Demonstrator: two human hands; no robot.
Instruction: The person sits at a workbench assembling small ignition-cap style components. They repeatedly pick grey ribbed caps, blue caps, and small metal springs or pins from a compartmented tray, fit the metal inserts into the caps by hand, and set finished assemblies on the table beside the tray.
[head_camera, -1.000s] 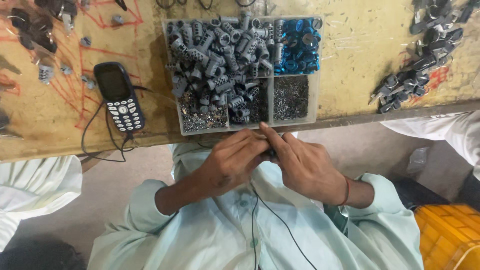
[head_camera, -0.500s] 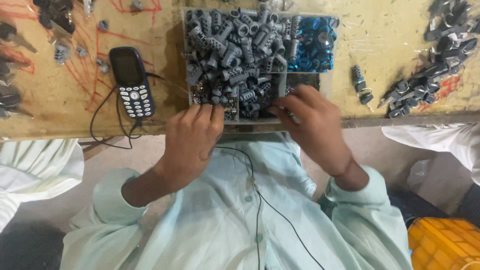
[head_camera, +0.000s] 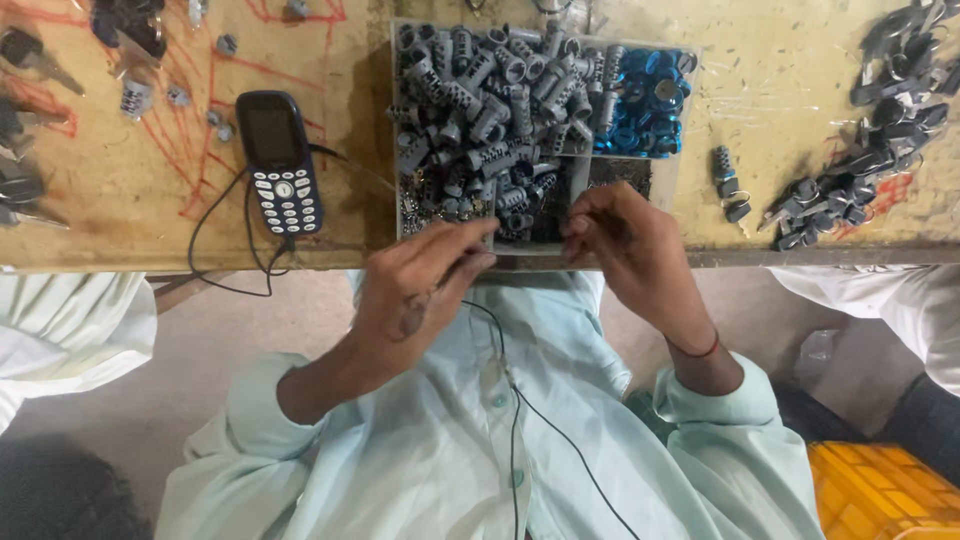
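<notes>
A clear compartment tray (head_camera: 398, 120) stands at the table's near edge, holding grey metal cylinders (head_camera: 480, 90), blue rings (head_camera: 640, 100) and tiny dark bits (head_camera: 620, 175). My left hand (head_camera: 420, 290) hovers at the tray's front rim, fingers pinched on a small dark part that is mostly hidden. My right hand (head_camera: 630, 250) is at the tray's near right compartment with its fingertips drawn together over the small bits; whether they hold one I cannot tell.
A dark keypad phone (head_camera: 282, 165) with a black cable lies left of the tray. Dark lock parts (head_camera: 850, 190) are piled at the right. A thin wire (head_camera: 515, 420) runs down my shirt. White-sleeved people sit on the left (head_camera: 60, 330) and right (head_camera: 880, 300). A yellow crate (head_camera: 880, 490) is on the floor.
Both hands rose from in front of my chest, where they were joined, up to the tray's near edge and moved apart.
</notes>
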